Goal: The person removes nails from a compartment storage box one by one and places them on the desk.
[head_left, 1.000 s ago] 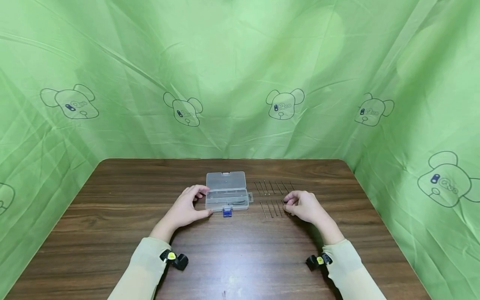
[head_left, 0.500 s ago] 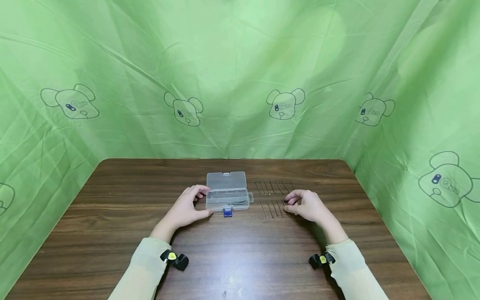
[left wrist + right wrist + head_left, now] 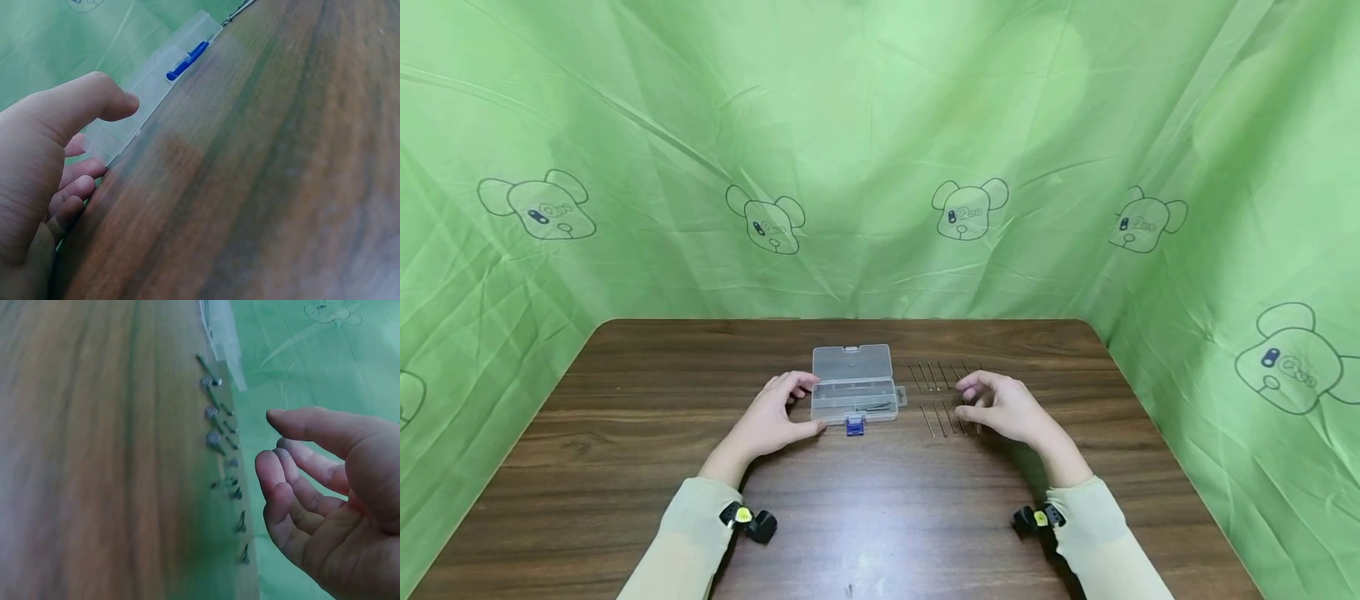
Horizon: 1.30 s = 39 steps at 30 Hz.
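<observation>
An open clear plastic box (image 3: 827,411) with a blue latch (image 3: 854,427) stands on the table, its lid (image 3: 852,363) tipped back. Several thin metal pieces (image 3: 874,407) lie in its front right part. My left hand (image 3: 767,421) grips the box's left end, thumb at the front corner and fingers at the back; the left wrist view shows the same hand (image 3: 56,137). To the right of the box, nails lie in a back row (image 3: 935,377) and a front row (image 3: 933,420). Over their right end hovers my right hand (image 3: 1003,408), thumb and fingers apart; in the right wrist view nothing sits between the fingertips (image 3: 269,464).
A clear hang tab (image 3: 901,395) sticks out from the box's right side, close to the nails. The dark wooden table (image 3: 880,517) ends at a green cloth curtain (image 3: 865,275) behind and at both sides. A black camera (image 3: 1030,522) is strapped to each wrist.
My right hand has lifted from the right end of the front row and shifted slightly left, its thumb and fingers spreading apart. The left hand and box have stayed put.
</observation>
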Tool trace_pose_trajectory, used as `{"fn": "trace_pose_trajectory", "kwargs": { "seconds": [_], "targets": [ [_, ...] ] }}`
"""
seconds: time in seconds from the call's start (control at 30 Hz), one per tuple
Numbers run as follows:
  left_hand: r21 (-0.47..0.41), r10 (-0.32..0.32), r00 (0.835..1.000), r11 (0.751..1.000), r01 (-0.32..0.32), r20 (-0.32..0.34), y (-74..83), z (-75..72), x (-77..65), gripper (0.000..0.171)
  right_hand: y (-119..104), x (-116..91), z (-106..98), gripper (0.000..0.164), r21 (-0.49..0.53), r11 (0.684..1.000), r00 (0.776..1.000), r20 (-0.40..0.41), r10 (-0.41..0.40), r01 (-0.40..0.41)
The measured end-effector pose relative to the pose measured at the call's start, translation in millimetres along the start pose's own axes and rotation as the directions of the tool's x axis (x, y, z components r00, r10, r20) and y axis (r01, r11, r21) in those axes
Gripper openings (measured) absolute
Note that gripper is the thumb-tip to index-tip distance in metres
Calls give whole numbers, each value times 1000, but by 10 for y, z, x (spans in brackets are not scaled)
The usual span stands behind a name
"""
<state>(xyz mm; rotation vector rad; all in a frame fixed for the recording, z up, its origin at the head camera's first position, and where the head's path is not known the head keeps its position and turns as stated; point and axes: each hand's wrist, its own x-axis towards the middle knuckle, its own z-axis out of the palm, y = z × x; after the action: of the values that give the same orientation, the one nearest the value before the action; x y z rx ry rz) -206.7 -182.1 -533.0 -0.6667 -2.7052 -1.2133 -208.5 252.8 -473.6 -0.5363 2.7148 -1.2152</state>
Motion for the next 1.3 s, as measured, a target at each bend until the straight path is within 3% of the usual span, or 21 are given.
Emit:
{"fn": "trace_pose_trajectory", "kwargs": {
  "seconds": [0.33, 0.67, 0.87, 1.13, 1.3],
  "targets": [
    [-4, 2, 1000, 1000, -2, 0, 10, 25, 2, 68, -449, 309, 136, 34, -3, 995, 994, 48, -102, 102],
    [-2, 0, 1000, 1000, 0, 2, 18, 13, -10, 67, -799, 597, 362, 35, 120, 987, 967, 216, -135, 110],
    [-3, -14, 1000, 1000, 14, 2, 35, -4, -36, 67, -841, 699, 552, 33, 106, 985, 963, 219, -154, 133],
    [-3, -10, 1000, 1000, 10, -1, 9, -2, -19, 67, -789, 706, 721, 24, -5, 992, 972, 203, -121, 125],
    [-7, -5, 1000, 1000, 5, -3, -2, -4, -7, 67, -804, 719, 788, 19, 3, 992, 975, 188, -122, 123]
  ]
}}
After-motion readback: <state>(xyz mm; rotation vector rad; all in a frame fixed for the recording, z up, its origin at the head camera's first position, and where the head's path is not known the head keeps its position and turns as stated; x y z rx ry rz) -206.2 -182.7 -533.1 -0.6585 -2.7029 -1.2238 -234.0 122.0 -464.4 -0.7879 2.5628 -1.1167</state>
